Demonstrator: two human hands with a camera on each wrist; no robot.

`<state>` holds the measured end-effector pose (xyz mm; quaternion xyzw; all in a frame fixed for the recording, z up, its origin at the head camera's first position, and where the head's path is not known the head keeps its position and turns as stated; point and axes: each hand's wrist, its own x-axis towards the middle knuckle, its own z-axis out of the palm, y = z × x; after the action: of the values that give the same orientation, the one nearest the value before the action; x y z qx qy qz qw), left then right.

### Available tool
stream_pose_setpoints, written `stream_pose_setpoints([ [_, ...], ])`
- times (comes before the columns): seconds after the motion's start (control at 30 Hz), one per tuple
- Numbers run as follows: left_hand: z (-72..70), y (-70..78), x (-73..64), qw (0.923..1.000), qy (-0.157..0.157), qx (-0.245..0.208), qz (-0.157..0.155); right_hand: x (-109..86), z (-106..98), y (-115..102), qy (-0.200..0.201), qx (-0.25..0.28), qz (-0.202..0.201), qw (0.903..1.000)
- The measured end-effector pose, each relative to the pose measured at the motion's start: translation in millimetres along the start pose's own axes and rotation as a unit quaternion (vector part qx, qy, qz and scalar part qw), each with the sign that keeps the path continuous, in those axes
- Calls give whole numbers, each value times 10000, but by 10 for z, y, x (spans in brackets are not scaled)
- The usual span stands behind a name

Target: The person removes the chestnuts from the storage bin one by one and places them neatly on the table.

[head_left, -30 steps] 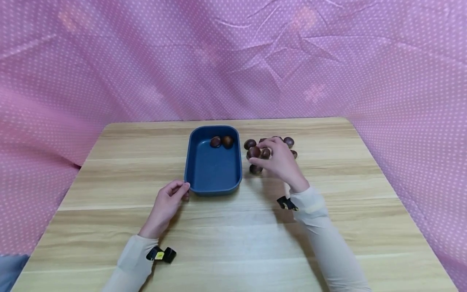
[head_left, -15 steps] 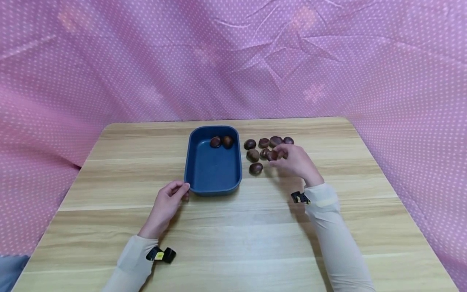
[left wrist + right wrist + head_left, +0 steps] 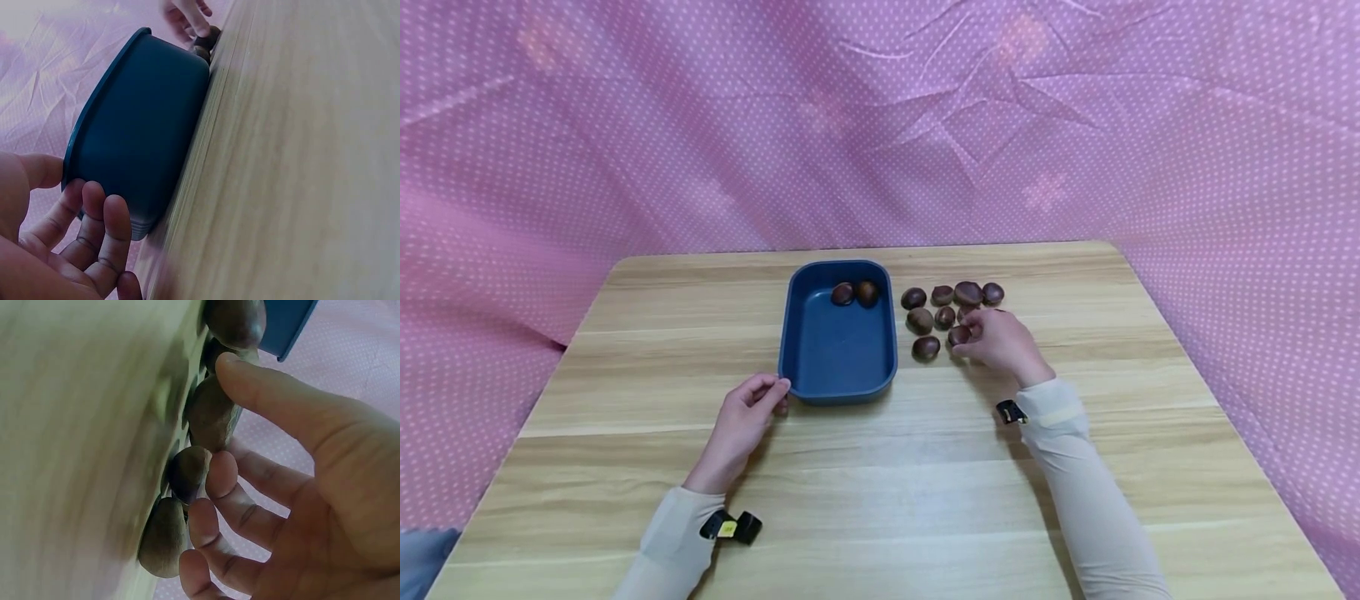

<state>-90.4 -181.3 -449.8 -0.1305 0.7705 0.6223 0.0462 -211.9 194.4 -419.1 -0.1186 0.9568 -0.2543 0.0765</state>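
Note:
A blue rectangular container [image 3: 838,367] stands on the table with two chestnuts [image 3: 855,292] at its far end. My left hand [image 3: 745,421] pinches its near-left corner; in the left wrist view the thumb lies at the rim and the fingers [image 3: 115,219] against the outer wall. Right of the container, several chestnuts [image 3: 926,347] lie in loose rows. My right hand [image 3: 1000,346] pinches one chestnut [image 3: 959,335] between thumb and index finger, at the near side of the group. In the right wrist view that chestnut [image 3: 212,415] is low by the tabletop, and its remaining fingers are loosely bent near other chestnuts [image 3: 165,540].
The wooden table [image 3: 880,500] has its far edge beside a pink dotted cloth [image 3: 880,125] hanging at the back and sides. A small black device [image 3: 733,527] sits at the left wrist, and another [image 3: 1011,412] at the right.
My right hand has moved rightward from the chestnuts nearest the container with a chestnut in its fingers, then slightly toward me and lower. The left hand and container have stayed in place.

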Motion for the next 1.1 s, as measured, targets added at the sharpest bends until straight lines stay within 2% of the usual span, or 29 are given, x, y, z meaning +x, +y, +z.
stream_pose_setpoints([
  [0.23, -1, 0, -12, 10000, 25, 5, 5, -6, 37, -6, 54, -285, 57, 9996],
  [0.4, -7, -10, -22, 10000, 38, 46, 11, -6, 55, -11, 47, -192, 108, 9997],
  [0.57, -13, 3, -22, 10000, 4, 51, -7, -14, 34, -130, 460, 142, 101, 9988],
  [0.67, -37, 9, -33, 10000, -5, 76, -13, 13, 29, -393, 854, 665, -42, 9941],
  [0.83, -68, 24, -51, 10000, 19, 29, 17, 190, 29, -1045, 1171, 1422, -254, 9825],
  [0.97, -59, 28, -48, 10000, -53, -40, 9, 396, 65, -1476, 1211, 1835, 7, 9755],
  [1.1, -26, 27, -43, 9998, -119, -94, 89, 611, 143, -1693, 1210, 1876, 251, 9744],
])
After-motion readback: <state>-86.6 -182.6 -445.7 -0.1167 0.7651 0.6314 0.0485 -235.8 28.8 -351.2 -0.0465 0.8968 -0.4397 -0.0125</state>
